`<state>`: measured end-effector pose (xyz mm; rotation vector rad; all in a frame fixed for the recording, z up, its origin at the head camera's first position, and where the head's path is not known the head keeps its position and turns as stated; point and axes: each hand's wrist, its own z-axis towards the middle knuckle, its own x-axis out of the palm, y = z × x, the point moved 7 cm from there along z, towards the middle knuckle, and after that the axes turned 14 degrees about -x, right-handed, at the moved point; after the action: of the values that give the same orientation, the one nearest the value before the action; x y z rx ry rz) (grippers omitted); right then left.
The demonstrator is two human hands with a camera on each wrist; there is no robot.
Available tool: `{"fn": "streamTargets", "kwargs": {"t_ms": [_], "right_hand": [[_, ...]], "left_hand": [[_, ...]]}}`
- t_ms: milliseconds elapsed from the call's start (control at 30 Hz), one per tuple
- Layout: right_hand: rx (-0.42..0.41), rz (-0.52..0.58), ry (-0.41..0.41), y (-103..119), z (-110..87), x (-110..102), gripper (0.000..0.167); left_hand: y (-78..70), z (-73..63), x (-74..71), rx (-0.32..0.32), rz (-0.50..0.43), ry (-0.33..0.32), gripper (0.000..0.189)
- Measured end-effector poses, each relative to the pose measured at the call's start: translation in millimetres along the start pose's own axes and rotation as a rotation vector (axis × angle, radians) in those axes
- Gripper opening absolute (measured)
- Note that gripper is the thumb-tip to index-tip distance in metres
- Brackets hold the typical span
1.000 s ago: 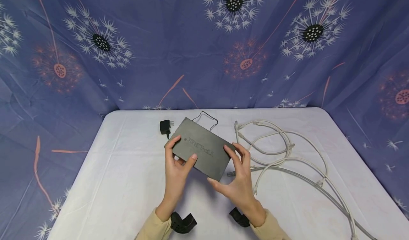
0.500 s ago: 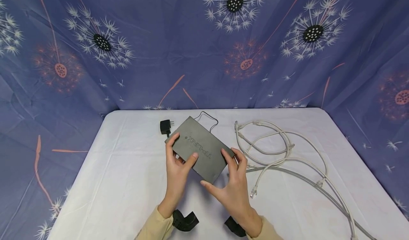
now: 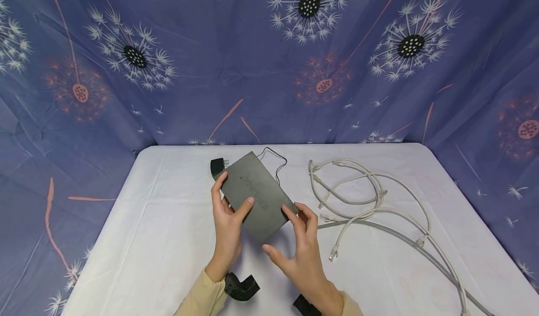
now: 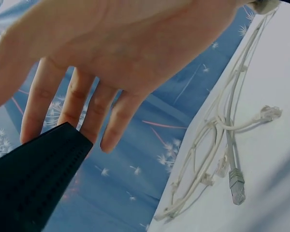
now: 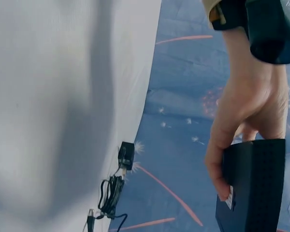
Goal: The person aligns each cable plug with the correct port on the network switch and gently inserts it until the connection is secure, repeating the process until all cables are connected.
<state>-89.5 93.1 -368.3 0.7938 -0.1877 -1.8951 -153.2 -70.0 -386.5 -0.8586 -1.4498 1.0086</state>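
A dark grey network switch [image 3: 269,185], a flat box with raised lettering on top, is held tilted above the white table in the head view. My left hand [image 3: 227,227] grips its left end, thumb on the top face and fingers along the edge. At the right end, the right hand [image 3: 301,260] lays a fingertip on the switch; its thumb is spread near the lower corner. In the left wrist view, a hand [image 4: 121,53] has nearly straight fingers behind the switch [image 4: 38,183]. The right wrist view shows a hand [image 5: 246,106] gripping the switch [image 5: 253,188].
A black power adapter [image 3: 217,166] lies behind the switch; its cord [image 5: 111,193] is bundled. Several pale network cables [image 3: 375,208] lie looped on the right of the table. Black camera mounts [image 3: 242,288] are on both wrists. A blue patterned cloth [image 3: 202,73] hangs behind.
The switch has turned clockwise in the head view and shifted slightly left. The right hand has moved left and a little toward the front with it. Cables and adapter stay put.
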Motion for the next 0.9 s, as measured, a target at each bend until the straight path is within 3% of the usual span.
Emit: {"fn": "streamTargets", "kwargs": {"t_ms": [400,633,900], "right_hand": [[-0.003,0.032,0.076,10,-10.5,8,0.061],[0.002,0.056,0.096,9,-14.9,10,0.057],[-0.050,0.081,0.074,12,-14.4,11,0.053]], "left_hand": [[6.6,3.0,-6.3,-0.097,0.026,-0.020,0.071],[7.1,5.3,-11.2,-0.103,0.094,-0.022,0.068],[5.6,7.5,-14.0,-0.105,0.209,-0.004,0.066]]}}
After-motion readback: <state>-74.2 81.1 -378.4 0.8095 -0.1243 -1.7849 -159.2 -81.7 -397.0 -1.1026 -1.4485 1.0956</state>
